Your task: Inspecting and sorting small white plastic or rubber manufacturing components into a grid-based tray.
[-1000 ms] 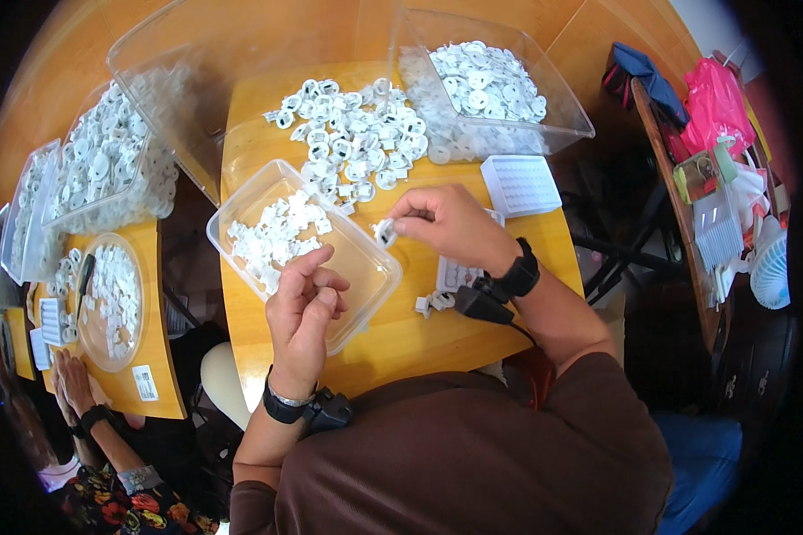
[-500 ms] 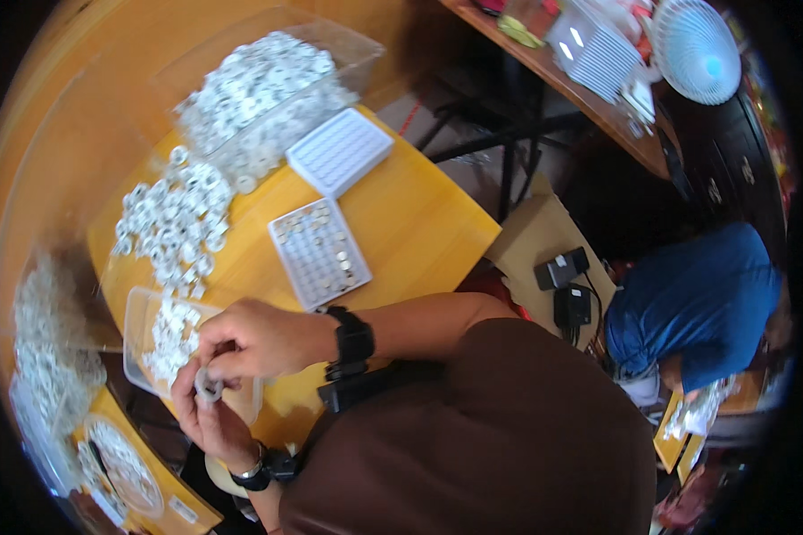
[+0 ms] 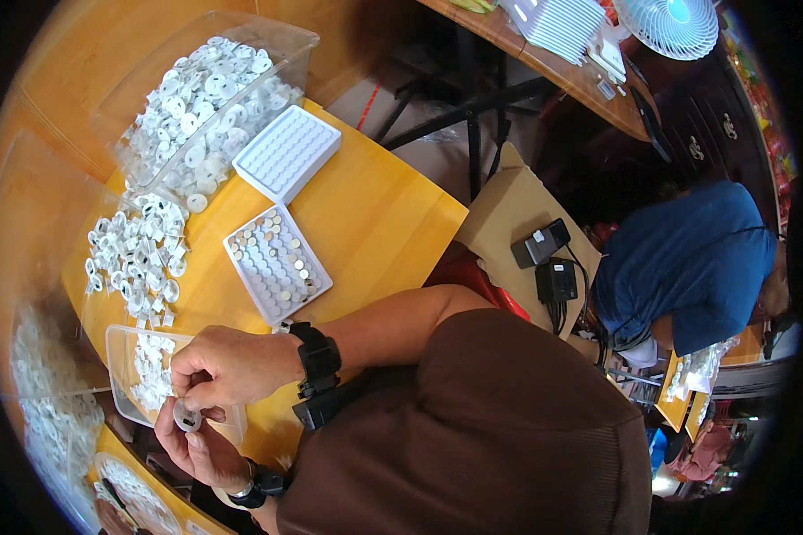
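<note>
Both hands meet over the near edge of a small clear tub (image 3: 120, 343) of white plastic parts. My left hand (image 3: 196, 446) holds a small white round part (image 3: 187, 416) from below. My right hand (image 3: 227, 367), with a black watch on its wrist, pinches the same part from above. A white tray (image 3: 277, 263) with rows of holes, partly filled with small round pieces, lies on the yellow table (image 3: 375, 214) just beyond my right wrist. A loose pile of white parts (image 3: 134, 254) lies to the left of that tray.
A second white tray (image 3: 287, 153) lies farther back beside a large clear bin (image 3: 205, 98) full of white parts. More clear bins stand at the left. A person in a blue shirt (image 3: 687, 259) sits at the right. A fan (image 3: 674, 22) stands on the far table.
The view has swung round to the right. My hands have come together over the small tub, and the right hand now pinches the part that the left hand holds.
</note>
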Demonstrator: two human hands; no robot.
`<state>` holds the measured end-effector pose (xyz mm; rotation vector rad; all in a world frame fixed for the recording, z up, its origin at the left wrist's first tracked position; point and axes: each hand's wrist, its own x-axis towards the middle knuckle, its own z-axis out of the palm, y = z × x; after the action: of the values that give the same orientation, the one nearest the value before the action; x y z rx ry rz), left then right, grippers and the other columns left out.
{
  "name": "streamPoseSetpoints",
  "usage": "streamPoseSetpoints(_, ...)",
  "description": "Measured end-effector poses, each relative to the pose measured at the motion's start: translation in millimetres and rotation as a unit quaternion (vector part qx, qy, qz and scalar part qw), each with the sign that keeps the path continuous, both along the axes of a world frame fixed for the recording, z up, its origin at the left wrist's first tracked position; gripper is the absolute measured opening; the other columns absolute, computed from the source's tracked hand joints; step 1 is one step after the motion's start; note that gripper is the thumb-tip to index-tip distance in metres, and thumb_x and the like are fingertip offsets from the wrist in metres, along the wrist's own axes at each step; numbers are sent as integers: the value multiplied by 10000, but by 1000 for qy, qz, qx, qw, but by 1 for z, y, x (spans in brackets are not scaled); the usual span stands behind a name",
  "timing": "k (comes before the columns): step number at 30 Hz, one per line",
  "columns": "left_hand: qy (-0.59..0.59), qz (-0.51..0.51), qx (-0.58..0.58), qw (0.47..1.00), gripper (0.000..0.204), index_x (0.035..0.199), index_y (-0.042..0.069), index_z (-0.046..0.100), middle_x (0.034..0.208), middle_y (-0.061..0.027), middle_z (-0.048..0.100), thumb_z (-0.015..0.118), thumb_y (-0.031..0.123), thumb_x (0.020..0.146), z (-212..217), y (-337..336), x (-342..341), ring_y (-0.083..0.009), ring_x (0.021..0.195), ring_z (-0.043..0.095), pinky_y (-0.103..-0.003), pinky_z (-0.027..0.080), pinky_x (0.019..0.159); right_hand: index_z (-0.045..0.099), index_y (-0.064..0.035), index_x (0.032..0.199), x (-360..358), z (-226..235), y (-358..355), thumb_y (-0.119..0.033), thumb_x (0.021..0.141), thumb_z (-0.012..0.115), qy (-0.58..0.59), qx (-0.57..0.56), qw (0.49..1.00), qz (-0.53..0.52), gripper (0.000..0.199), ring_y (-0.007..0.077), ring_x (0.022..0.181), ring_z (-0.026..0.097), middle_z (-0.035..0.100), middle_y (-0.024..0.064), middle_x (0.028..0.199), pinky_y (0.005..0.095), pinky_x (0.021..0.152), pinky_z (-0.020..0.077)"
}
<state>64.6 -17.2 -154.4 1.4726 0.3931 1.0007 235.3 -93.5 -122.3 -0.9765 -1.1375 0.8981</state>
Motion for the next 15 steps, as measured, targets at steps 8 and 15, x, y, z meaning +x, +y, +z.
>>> streamPoseSetpoints(8,20,-43,-42,998,534,1210,-48,478,1113,-133,535,565,372,891,-3,6,-8,-219,1003,535,-332,414,881,574,1,752,-1,2,0,-84,842,630,-13,4,1000,-6,135,93,491,581,629,36,572,260,474,434)
streamPoseSetpoints(15,24,-46,-46,998,500,1149,-43,489,1024,-109,525,577,373,888,1,5,-5,-177,884,507,-303,403,814,582,-1,752,-2,0,2,-92,836,633,-27,-3,1000,-12,134,97,490,578,630,37,573,263,475,434)
